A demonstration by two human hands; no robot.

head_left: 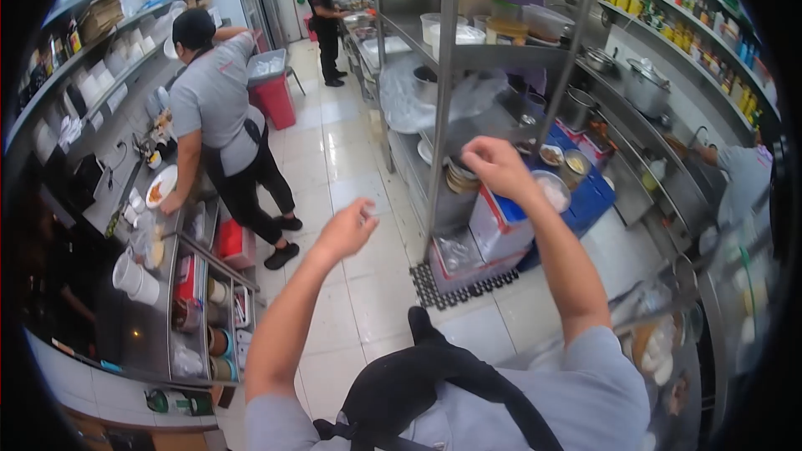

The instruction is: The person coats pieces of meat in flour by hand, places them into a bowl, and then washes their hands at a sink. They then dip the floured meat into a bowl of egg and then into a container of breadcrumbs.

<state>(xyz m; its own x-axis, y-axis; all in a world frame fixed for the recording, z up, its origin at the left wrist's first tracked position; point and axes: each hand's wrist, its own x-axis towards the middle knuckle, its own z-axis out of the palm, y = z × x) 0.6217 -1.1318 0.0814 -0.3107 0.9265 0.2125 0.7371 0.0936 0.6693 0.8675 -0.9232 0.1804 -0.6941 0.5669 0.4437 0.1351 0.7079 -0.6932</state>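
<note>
left hand (344, 231): raised over the tiled floor (334, 321); fingers loosely curled and slightly spread, pinching nothing visible. no contact shows.
right hand (499, 169): raised higher, beside the metal post (444, 83); fingers bent. whether the fingertips press together, or touch anything, cannot be told.
round containers (463, 180): stacked next to the right hand, partly behind its fingers in this view; the nearest items to that hand.
bowl (551, 191): right of the right wrist, over the blue crate (597, 193); white contents.
boxes (499, 230): white with red trim, below the right forearm, near the black mat (426, 286).
handling: any contact with the stack is best made squarely at the sides, with even pressure, as a one-sided push may tilt it. the forearm is best held clear of the bowl and the knuckles clear of the post.
co-worker (219, 88): at the left counter, one hand beside a plate (160, 187); adequate elbow clearance is advisable.
</note>
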